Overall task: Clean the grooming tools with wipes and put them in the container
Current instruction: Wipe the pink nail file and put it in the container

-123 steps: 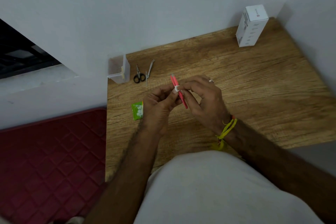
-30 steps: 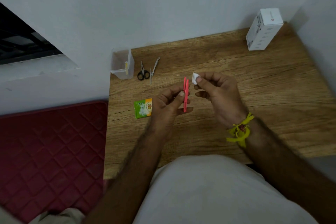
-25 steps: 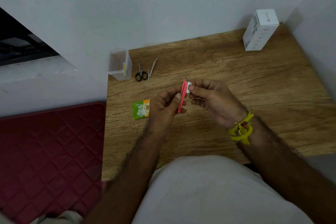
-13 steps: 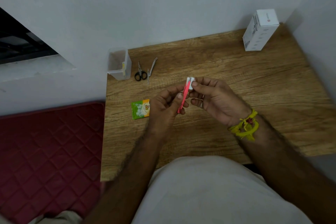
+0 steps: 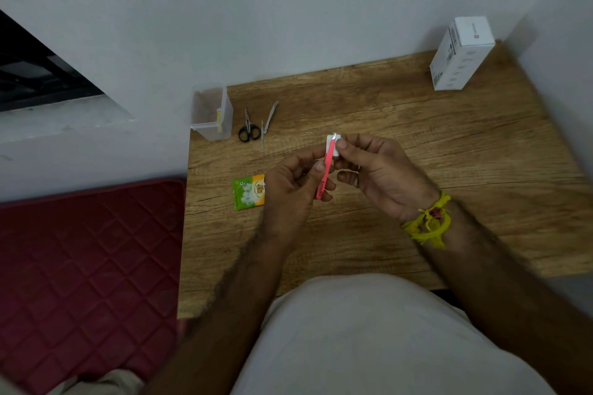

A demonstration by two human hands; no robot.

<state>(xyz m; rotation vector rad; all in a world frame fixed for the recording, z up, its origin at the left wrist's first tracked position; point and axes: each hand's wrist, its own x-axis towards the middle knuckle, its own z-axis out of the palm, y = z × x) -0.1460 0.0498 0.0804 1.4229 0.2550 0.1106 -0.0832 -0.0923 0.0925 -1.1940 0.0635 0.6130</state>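
One pink tweezers pinched in left hand above tabletop. Right hand pinches one white wipe against tweezers tip. On tabletop: one clear container at far left corner, one scissors, one nail clipper beside it, one green packet, one white box.

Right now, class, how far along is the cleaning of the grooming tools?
Done: cannot tell; the clear plastic container shows only something yellow. In hand: the left hand holds pink tweezers while the right hand wipes their tip with a white wipe. Left: black-handled scissors and metal nail clippers lie beside the container.
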